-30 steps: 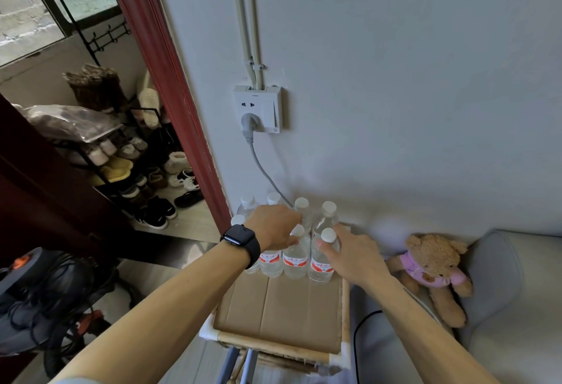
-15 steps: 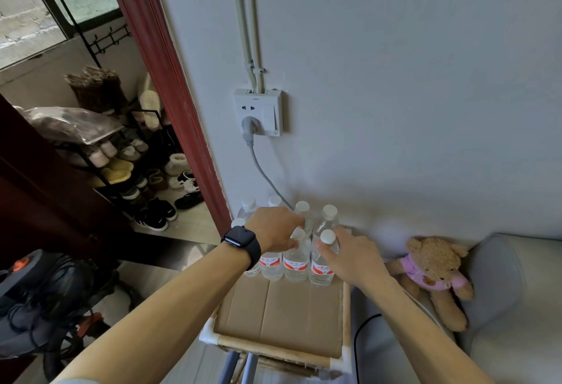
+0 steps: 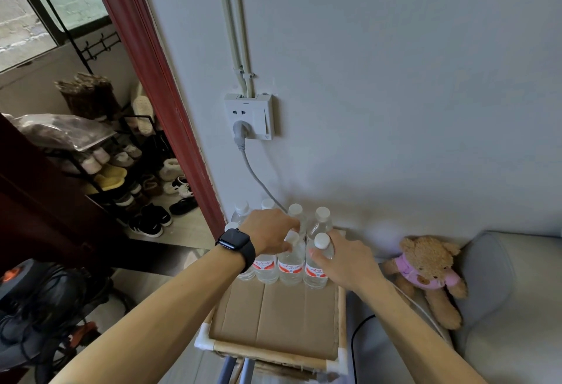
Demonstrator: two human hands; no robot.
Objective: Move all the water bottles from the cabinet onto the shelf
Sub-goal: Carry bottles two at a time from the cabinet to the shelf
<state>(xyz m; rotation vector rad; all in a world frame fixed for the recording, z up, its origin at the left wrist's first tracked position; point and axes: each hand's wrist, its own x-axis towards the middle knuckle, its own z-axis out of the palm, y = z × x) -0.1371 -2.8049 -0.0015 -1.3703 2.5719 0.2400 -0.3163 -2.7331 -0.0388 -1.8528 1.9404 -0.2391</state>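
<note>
Several clear water bottles with white caps and red labels stand in two rows at the back of a cardboard-topped shelf (image 3: pixel 273 313), against the wall. My left hand (image 3: pixel 267 236), with a black watch on its wrist, lies over the front row, its fingers curled around a middle water bottle (image 3: pixel 290 268) just below the cap. My right hand (image 3: pixel 343 262) wraps around the front right water bottle (image 3: pixel 316 272). The back-row bottles (image 3: pixel 322 216) stand free behind both hands.
A grey cable runs from a wall socket (image 3: pixel 249 115) down behind the bottles. A teddy bear (image 3: pixel 425 268) leans on a grey sofa (image 3: pixel 517 307) to the right. On the left are a red door frame (image 3: pixel 152 79), a shoe rack (image 3: pixel 100 164) and a dark machine (image 3: pixel 36 307).
Both hands stay at the front row of bottles. My right hand's fingers have closed a little more around the front right bottle. No bottle has visibly moved.
</note>
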